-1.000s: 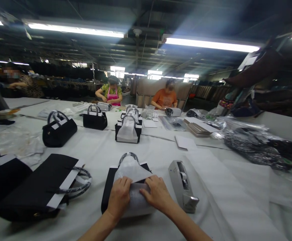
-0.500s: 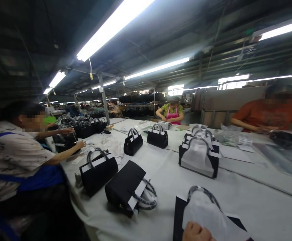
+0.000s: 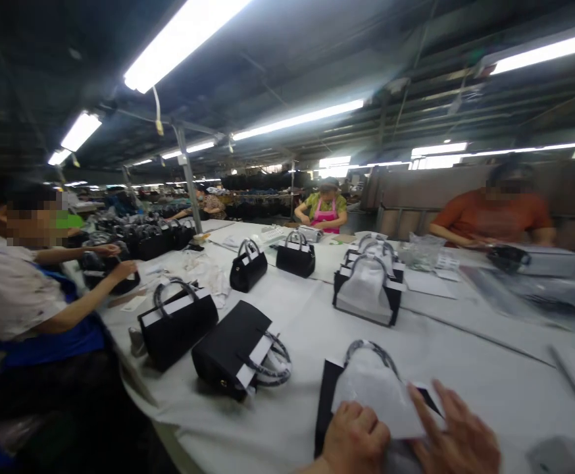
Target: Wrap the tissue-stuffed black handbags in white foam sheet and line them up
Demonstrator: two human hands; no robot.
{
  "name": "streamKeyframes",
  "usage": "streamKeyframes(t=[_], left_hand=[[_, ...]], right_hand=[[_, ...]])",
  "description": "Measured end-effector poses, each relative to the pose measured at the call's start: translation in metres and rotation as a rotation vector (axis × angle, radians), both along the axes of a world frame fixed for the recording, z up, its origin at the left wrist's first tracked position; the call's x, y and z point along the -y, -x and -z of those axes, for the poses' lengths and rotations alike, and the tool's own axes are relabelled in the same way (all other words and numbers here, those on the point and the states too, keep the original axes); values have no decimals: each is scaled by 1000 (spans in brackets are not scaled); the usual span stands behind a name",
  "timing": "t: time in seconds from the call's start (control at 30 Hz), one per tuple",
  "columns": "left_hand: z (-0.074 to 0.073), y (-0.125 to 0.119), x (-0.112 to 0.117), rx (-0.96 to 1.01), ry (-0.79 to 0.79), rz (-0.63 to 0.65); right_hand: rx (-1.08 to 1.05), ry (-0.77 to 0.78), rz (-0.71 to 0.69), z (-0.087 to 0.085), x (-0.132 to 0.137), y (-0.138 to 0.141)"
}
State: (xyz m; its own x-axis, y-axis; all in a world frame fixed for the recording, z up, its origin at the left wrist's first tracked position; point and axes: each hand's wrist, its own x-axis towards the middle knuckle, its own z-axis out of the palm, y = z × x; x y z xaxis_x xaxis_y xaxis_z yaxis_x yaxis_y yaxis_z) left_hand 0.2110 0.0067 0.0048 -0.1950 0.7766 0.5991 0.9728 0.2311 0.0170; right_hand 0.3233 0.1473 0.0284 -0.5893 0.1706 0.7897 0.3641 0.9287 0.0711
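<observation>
Overhead fluorescent tubes flare white under a dim ceiling; deep shadow lies beyond the left edge of the table. The right hand blurs; wide-angle distortion stretches the margins.

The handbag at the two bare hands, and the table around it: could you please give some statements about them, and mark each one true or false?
1. The left hand is on the white sheet over the near handbag. True.
2. The right hand is closed into a fist. False: its fingers are stretched out.
3. The nearest black bag to the left stands upright. False: it lies down, its handles toward the picture's right.
4. A co-worker across the table wears a pink apron. True.
5. The co-worker at the left edge wears red over the waist. False: the garment there is blue.
</observation>
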Motion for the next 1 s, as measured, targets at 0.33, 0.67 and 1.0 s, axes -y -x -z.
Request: streamKeyframes(t=[0.33, 0.67, 1.0], left_hand=[[0, -15, 4, 109, -245, -57], [17, -43, 42, -136, -67, 93], [16, -41, 24, 67, 180, -63]], right_hand=[[364, 144, -301, -10, 15, 13], [361, 188, -173, -8, 21, 16], [485, 11, -245, -16, 7, 24]])
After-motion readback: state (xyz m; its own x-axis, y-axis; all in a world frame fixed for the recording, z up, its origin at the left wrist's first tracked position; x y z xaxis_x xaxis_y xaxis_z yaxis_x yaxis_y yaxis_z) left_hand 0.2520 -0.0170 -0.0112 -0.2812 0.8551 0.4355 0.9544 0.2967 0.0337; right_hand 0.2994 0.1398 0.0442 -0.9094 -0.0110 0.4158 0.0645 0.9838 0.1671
